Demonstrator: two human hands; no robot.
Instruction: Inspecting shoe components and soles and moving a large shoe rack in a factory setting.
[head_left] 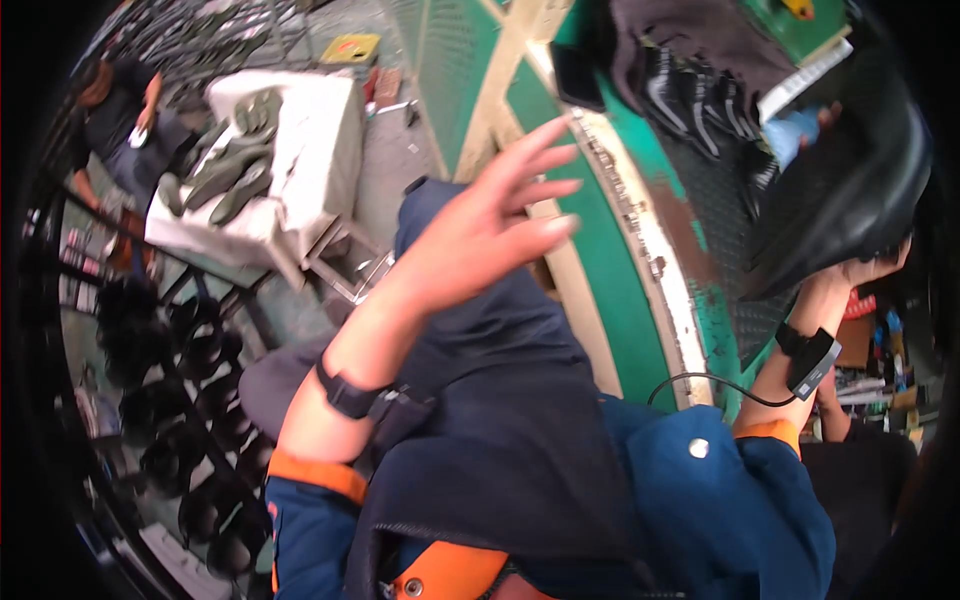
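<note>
My left hand (497, 222) is raised above my lap, fingers spread, with nothing in it. It is close to the pale worn edge of the green workbench (640, 310). At the far right my right hand (868, 268) grips a large, glossy black rubber boot (850, 190) from below. Its fingers are partly hidden behind the boot. The boot is held tilted over the dark textured mat (715, 190) on the bench. Several black and grey pieces (690, 95) lie in a row on a dark cloth (700, 30) beyond it. Each of my wrists wears a black strap.
A black phone-like object (578, 78) rests on the bench edge. To the left, olive-green boots (235, 165) lie on a white-covered table (320, 130), with a seated person (125, 120) beside it. Black boots (200, 420) fill a rack at lower left. Another person's blue sleeve (790, 135) shows behind my boot.
</note>
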